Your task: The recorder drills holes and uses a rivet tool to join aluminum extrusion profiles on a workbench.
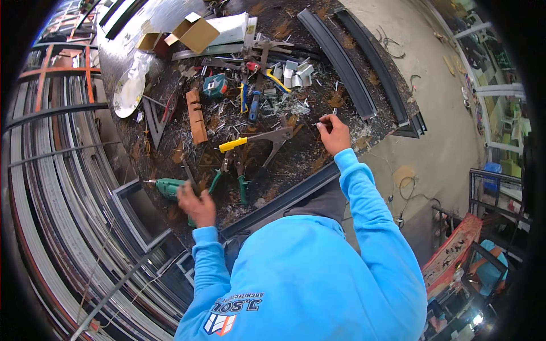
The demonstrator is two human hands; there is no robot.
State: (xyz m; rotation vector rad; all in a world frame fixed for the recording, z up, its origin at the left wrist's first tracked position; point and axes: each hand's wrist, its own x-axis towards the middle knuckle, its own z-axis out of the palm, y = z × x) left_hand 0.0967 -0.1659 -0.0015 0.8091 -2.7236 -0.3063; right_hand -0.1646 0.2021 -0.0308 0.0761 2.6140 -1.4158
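My left hand [196, 206] is over the rear of a green power drill [167, 187] lying at the table's near left. Its fingers touch or hover at the drill, thumb apart; they do not wrap round it. My right hand [334, 135] is above the table's right part, thumb and forefinger pinched; anything between them is too small to make out. Between the hands lie a hand riveter with green grips [243, 190] and a yellow-handled metal tool [234, 144]. Farther off are a notched wooden block [196, 117], a teal tape measure [215, 85] and a blue-handled tool [254, 107].
Dark curved profiles [340, 65] lie along the table's right side. Cardboard boxes [194, 33], a white plate [129, 94], a metal triangle [153, 122] and small metal offcuts [300, 75] cover the far part. Long bars [62, 170] are stacked left. Another person [488, 267] is at lower right.
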